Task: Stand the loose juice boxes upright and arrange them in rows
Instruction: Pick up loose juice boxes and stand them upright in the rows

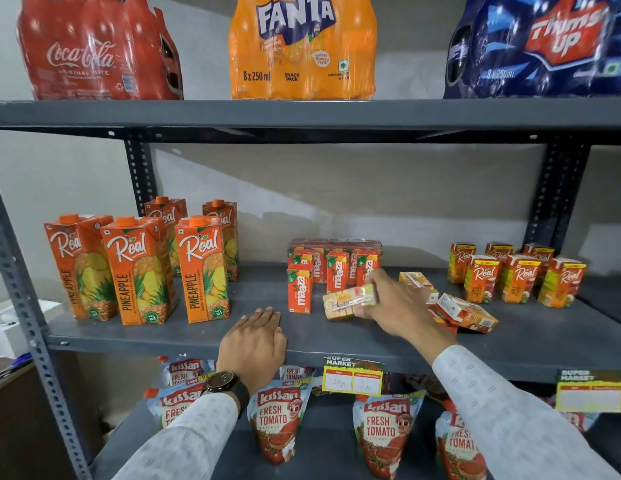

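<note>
Sleeves low in frame; my left hand [255,336] lies flat and open on the shelf [198,336], while my right hand [392,299] fingers [371,284] pinch a light, stiff juice box [347,301] by its sides at mid-frame.

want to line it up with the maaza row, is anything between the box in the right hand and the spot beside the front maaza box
Nothing visible. The right hand holds the juice box sideways just right of the front Maaza box, over bare shelf.

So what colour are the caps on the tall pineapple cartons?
Orange, matching the cartons; the caps show clearly in the head view.
</note>
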A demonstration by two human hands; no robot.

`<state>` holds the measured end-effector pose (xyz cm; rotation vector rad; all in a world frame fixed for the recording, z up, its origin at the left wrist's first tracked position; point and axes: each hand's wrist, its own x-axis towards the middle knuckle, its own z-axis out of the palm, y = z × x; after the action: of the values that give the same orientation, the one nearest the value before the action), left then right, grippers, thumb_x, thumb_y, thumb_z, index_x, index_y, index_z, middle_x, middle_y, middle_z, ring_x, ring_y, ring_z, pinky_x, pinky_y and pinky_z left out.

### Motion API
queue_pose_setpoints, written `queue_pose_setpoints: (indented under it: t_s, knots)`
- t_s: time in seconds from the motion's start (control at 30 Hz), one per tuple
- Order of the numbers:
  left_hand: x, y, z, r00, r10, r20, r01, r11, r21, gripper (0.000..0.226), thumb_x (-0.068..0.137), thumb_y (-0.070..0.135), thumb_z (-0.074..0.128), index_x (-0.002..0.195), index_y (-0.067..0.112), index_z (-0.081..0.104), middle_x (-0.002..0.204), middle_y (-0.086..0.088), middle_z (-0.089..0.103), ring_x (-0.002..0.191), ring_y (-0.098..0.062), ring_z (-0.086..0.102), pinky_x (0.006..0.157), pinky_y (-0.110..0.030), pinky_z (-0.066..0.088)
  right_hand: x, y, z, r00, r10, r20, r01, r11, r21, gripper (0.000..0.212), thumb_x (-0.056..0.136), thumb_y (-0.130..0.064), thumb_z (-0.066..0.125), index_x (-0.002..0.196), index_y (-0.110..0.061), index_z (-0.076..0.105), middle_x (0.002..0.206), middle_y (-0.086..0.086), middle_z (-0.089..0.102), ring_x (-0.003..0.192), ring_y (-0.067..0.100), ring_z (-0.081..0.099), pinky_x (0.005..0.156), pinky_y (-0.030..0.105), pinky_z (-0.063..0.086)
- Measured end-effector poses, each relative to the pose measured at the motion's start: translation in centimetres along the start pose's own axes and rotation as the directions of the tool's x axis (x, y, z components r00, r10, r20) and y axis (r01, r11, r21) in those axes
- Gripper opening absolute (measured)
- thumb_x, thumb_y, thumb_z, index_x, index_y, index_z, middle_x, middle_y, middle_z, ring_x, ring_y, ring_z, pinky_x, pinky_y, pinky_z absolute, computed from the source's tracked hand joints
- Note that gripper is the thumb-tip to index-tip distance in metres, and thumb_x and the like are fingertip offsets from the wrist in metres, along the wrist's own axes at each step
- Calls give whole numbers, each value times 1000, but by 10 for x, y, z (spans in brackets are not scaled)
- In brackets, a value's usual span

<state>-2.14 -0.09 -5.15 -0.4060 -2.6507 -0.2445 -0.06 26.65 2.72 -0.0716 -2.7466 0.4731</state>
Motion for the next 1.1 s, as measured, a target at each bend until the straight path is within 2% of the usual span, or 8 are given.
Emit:
queue_pose_setpoints:
  t_s: [0.23, 0.33, 0.4, 0.53, 0.67, 0.77, 1.0, 1.1]
  knots:
    - [0, 0, -1, 1000, 1, -7, -1, 1000, 11, 62, 96, 40, 17, 147, 21, 47, 155, 2, 44, 145, -13, 37, 121, -32, 21, 28, -8, 8, 992, -10, -126, 59, 918, 392, 66, 88, -10, 79, 138, -42, 50, 136, -6, 63, 123, 20, 60, 85, 34, 54]
    - [0, -1, 0, 1000, 3, -10, -3, 1000, 14, 59, 98, 39, 20, 147, 21, 47, 156, 2, 44, 145, -13, 37, 122, -31, 21, 27, -6, 26, 993, -26, -119, 95, 781, 617, 69, 92, -4, 72, 136, -53, 50, 132, -19, 59, 124, 11, 57, 89, 37, 60]
    - [0, 0, -1, 1000, 2, -10, -2, 1000, 11, 58, 98, 38, 22, 147, 21, 48, 155, 1, 44, 145, -13, 38, 121, -32, 21, 22, -7, 38, 990, -29, -138, 121, 678, 725, 77, 93, 2, 68, 129, -63, 51, 127, -27, 56, 118, 2, 57, 78, 25, 61]
    - [0, 2, -3, 1000, 3, -9, -3, 1000, 8, 55, 99, 37, 25, 147, 20, 47, 155, 1, 44, 145, -14, 38, 122, -32, 22, 19, -4, 55, 990, 35, -137, 102, 497, 862, 80, 90, 8, 66, 138, -54, 51, 130, -14, 62, 115, 3, 63, 76, 23, 59]
    - [0, 1, -2, 1000, 2, -14, -2, 1000, 14, 53, 101, 36, 27, 148, 21, 46, 156, 2, 42, 145, -12, 36, 122, -31, 21, 14, -12, 63, 977, 70, -203, 101, 688, 719, 79, 82, -36, 84, 145, -48, 38, 133, -21, 56, 117, 4, 59, 76, 17, 55]
    - [-1, 2, -2, 1000, 2, -13, -2, 1000, 16, 57, 99, 38, 22, 147, 21, 48, 155, 2, 44, 145, -13, 37, 122, -32, 23, 13, -18, 68, 936, 56, -347, 98, 907, 409, 95, 68, -69, 82, 143, -32, 36, 136, -9, 55, 116, 11, 58, 87, 33, 57]
    - [-1, 1, -1, 1000, -6, -15, 6, 1000, 8, 62, 96, 40, 19, 145, 20, 50, 153, 1, 47, 144, -14, 40, 122, -33, 24, 15, -13, 71, 947, 49, -317, 120, 863, 491, 85, 77, -41, 88, 142, -41, 32, 135, -4, 62, 115, 18, 65, 84, 24, 51]
    - [-1, 1, -1, 1000, -6, -11, 6, 1000, 12, 62, 96, 40, 18, 146, 21, 49, 154, 2, 46, 144, -13, 39, 122, -33, 24, 16, -13, 70, 957, 64, -284, 102, 840, 533, 89, 74, -48, 88, 144, -40, 33, 140, -6, 57, 122, 16, 60, 90, 30, 51]
